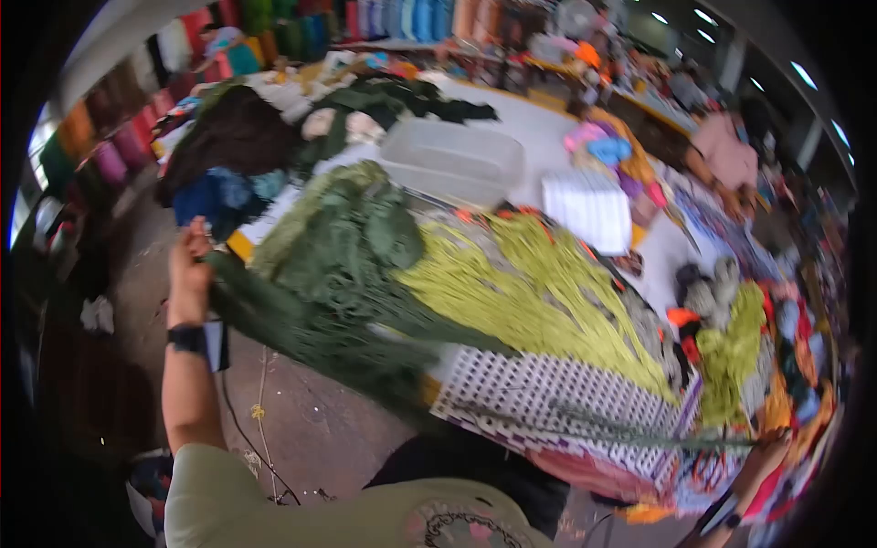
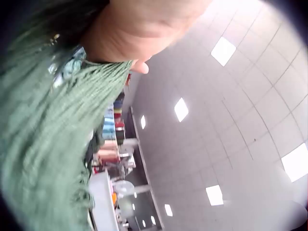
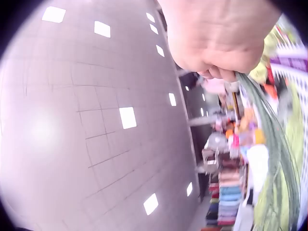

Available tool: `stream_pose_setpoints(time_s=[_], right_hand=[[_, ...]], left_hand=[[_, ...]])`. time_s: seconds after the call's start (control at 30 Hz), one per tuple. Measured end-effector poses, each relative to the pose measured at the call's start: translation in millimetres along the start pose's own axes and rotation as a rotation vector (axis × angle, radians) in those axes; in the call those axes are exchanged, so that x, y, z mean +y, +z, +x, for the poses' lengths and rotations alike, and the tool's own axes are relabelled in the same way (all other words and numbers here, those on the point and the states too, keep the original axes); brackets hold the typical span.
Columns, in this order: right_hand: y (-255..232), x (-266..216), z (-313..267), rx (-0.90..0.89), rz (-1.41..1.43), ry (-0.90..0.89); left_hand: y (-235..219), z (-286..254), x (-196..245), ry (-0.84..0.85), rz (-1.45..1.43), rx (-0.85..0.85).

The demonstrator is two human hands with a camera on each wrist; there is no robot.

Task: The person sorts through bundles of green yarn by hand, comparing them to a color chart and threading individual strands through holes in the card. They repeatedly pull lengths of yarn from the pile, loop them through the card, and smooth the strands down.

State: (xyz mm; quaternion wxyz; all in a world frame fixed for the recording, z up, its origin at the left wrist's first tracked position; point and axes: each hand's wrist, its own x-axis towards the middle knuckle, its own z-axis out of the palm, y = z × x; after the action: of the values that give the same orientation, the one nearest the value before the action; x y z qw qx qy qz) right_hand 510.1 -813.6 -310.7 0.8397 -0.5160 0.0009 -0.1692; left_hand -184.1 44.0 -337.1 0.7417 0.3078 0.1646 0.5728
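Note:
Dark green yarn [image 1: 338, 283] is stretched wide in front of the body. Its left end is gripped by my left hand [image 1: 189, 260], held out at the far left beyond the table. In the left wrist view the strands fan out below the hand. My right hand [image 1: 772, 449] is low at the far right, with curled fingers round a thin bundle of green strands [image 3: 274, 159]. This bundle runs across a white and purple patterned cloth [image 1: 548, 393]. Lime yarn [image 1: 539, 292] with grey and orange strands lies beside the green yarn.
Behind the yarn stands a clear plastic bin [image 1: 452, 160]. White papers [image 1: 587, 210] lie to its right. A dark brown heap [image 1: 228, 137] and blue yarn [image 1: 219, 196] are at the left. More coloured yarn [image 1: 731, 338] is piled at the right. A person in pink [image 1: 726, 151] is farther back.

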Motion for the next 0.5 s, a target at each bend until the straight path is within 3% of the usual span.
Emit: stream_pose_setpoints(time_s=[0.03,0.07,0.1,0.13,0.17,0.2,0.23,0.3,0.33,0.37,0.43,0.5], right_hand=[[-36,-10,31,-0.041,-0.079,-0.140],[-18,-20,26,0.009,-0.152,-0.102],[40,-29,-7,0.054,-0.220,-0.059],[99,-14,-60,0.064,-0.206,-0.163],[106,-7,-67,-0.208,-0.373,0.105],[150,10,-105,-0.289,-0.204,0.164],[191,11,-154,-0.324,-0.433,0.240],[214,45,-190,-0.773,-0.509,0.217],[228,55,-208,-0.898,-0.717,0.244],[244,64,-231,-1.072,-0.564,0.423],[257,103,-251,-1.355,-0.685,0.207],[267,125,-267,-1.427,-0.810,0.225]], left_hand=[[47,-22,-8,0.022,-0.041,-0.018],[107,-57,-30,-0.072,-0.179,-0.144],[146,-80,-58,-0.189,-0.264,-0.240],[185,-106,-88,-0.296,-0.289,-0.286],[218,-126,-119,-0.395,-0.313,-0.334],[240,-137,-148,-0.526,-0.250,-0.374],[257,-146,-175,-0.649,-0.187,-0.413],[277,-162,-234,-0.651,0.270,-0.418],[280,-166,-262,-0.644,0.474,-0.597],[282,-170,-289,-0.625,0.682,-0.775],[294,-184,-337,-0.874,0.930,-0.705],[285,-195,-378,-0.919,1.309,-0.864]])
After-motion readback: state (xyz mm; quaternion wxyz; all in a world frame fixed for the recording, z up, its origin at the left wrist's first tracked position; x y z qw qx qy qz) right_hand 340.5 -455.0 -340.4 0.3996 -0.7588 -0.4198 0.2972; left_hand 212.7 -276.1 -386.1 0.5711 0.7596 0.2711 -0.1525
